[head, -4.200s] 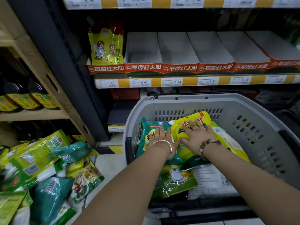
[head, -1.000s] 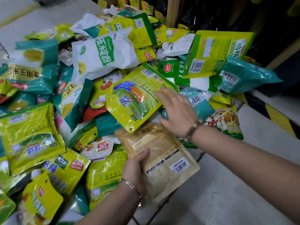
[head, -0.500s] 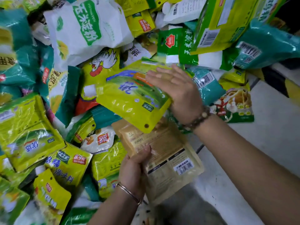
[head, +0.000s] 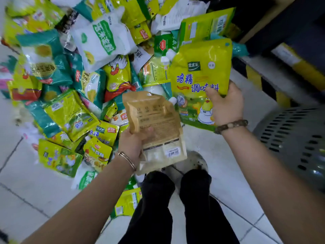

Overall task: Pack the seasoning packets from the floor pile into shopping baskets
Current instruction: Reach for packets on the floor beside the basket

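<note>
A pile of seasoning packets (head: 84,71), mostly yellow, green and teal, covers the floor at the left and top. My left hand (head: 134,146) grips a tan kraft pouch (head: 158,124) by its lower left side, held above the floor. My right hand (head: 224,104) grips a large yellow chicken-essence packet (head: 198,73) by its lower right corner, lifted clear of the pile. The grey shopping basket (head: 295,138) shows its slotted wall at the right edge.
My dark trouser legs (head: 175,199) stand on the white tiled floor (head: 35,191) below the hands. A yellow-and-black striped kerb (head: 260,80) and a dark shelf base run along the upper right.
My right hand has closed on the yellow packet and lifted it off the pile to the right. The left hand has raised the tan pouch. The view has swung so the basket shows.
</note>
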### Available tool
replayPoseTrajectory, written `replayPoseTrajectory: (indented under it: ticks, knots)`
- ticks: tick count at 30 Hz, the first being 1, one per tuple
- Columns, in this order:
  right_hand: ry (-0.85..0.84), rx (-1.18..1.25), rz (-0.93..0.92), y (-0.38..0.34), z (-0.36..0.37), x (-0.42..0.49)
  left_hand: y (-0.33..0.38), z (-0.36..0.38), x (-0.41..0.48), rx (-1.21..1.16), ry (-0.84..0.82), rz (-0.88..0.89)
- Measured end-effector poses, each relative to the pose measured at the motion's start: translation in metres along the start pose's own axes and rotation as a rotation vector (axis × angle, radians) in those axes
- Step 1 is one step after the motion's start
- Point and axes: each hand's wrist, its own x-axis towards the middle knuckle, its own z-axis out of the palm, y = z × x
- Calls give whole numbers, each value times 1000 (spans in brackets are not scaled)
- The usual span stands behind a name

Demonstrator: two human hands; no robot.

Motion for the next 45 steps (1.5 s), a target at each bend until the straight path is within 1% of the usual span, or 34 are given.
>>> replayPoseTrajectory:
  ticks: [3,7,10,13,15,18,23,27,30,33,36,40,42,45]
  knots:
    - [27,58,112,-16,-36,-18,30,1,-37,-2,-35,8]
    - [14,49,207,-22,-88,-44,58,21,-81,54,-105,26]
    - [13,39,247,-19,-127,-61,65,43,-107,132,-154,63]
    - [49,41,283,-7,-170,-75,60,69,-132,196,-206,83]
    - [86,63,313,4,-202,-84,48,91,-148,232,-251,80]
    - [165,98,333,29,-256,-96,24,129,-173,325,-300,121]
    - [297,157,408,84,-355,-118,-27,203,-219,449,-363,126]
    - [424,196,460,134,-437,-131,-76,271,-257,576,-421,181]
    - [497,220,516,174,-491,-132,-109,326,-274,638,-434,190]
    - [561,232,554,211,-534,-124,-142,381,-283,645,-430,187]
    - [609,264,567,244,-561,-109,-166,430,-282,712,-451,256]
    - [651,299,557,274,-573,-78,-186,481,-269,781,-500,357]
    - [637,291,553,288,-571,-60,-194,498,-258,833,-493,401]
    - [604,251,558,308,-566,-39,-204,514,-240,829,-464,433]
